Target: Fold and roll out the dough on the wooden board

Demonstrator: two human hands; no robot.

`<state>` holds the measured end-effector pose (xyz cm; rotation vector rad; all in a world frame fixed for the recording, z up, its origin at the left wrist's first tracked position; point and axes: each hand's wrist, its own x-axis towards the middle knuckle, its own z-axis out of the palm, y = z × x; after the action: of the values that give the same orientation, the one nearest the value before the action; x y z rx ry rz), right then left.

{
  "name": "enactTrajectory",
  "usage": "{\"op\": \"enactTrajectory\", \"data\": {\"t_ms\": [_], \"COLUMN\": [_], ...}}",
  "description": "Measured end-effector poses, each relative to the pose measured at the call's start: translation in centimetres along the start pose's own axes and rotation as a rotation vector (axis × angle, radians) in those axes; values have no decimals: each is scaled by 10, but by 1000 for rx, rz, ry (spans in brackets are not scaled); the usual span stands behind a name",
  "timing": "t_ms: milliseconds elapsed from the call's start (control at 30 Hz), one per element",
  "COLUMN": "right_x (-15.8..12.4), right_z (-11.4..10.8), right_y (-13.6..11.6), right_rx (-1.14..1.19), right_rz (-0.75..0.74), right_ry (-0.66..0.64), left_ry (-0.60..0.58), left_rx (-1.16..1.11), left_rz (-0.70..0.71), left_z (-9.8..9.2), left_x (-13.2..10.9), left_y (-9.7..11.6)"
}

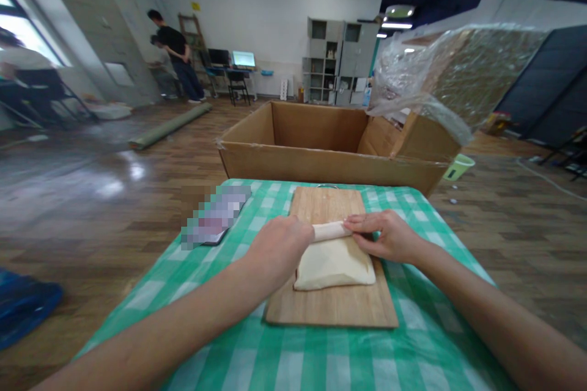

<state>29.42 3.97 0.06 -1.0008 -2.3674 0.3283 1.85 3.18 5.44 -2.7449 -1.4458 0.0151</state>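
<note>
A slab of pale dough (337, 266) with an uneven front edge lies on a wooden cutting board (330, 311). Across the dough's far edge runs a smooth, whitish cylinder that looks like a rolling pin (329, 231). My left hand (287, 247) is closed around its left end, the fingertips hidden behind the fist. On the right end, my right hand (383, 233) grips with bent fingers on top and the thumb lower, close to the dough.
A green checked cloth (220, 330) covers the table. At its left edge lies a phone (217, 220), blurred out. Beyond stands a large open cardboard box (321, 159) with plastic wrap (413, 67). A person (177, 52) stands far back left.
</note>
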Motion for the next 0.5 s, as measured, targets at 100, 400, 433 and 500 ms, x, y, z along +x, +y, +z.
{"op": "enactTrajectory", "data": {"t_ms": [100, 400, 433, 500], "right_x": [-1, -2, -2, -2], "right_z": [3, 17, 17, 17], "right_y": [1, 16, 17, 18], "right_rx": [17, -264, -297, -346], "right_rz": [-2, 72, 73, 94], "right_ry": [19, 23, 17, 35], "left_ry": [38, 63, 82, 164], "left_rx": [-99, -326, -333, -360], "left_rz": [23, 34, 21, 0], "left_z": [6, 14, 14, 13], "left_x": [6, 17, 18, 22], "left_y": [-13, -35, -37, -42]}}
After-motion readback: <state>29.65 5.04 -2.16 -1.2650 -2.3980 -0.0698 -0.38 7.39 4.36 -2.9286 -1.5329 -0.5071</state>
